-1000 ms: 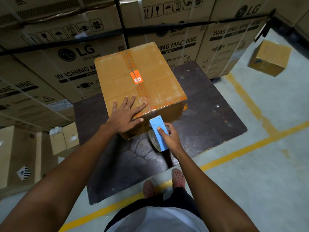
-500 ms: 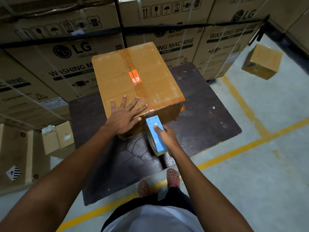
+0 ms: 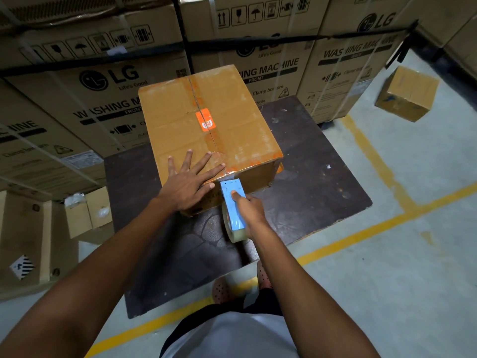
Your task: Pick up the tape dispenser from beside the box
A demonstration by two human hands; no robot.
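My left hand (image 3: 188, 183) lies flat, fingers spread, on the stiff brown cardboard box (image 3: 206, 130); my right hand (image 3: 251, 213) grips the light blue tape dispenser (image 3: 232, 200), best held by its handle.

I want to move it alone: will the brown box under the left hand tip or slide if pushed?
The brown box looks broad and low, so tipping seems unlikely. It lies flat on the dark board, so it would probably slide. Its weight cannot be told.

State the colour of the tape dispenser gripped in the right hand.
Light blue: the tape dispenser in the right hand shows best in the head view.
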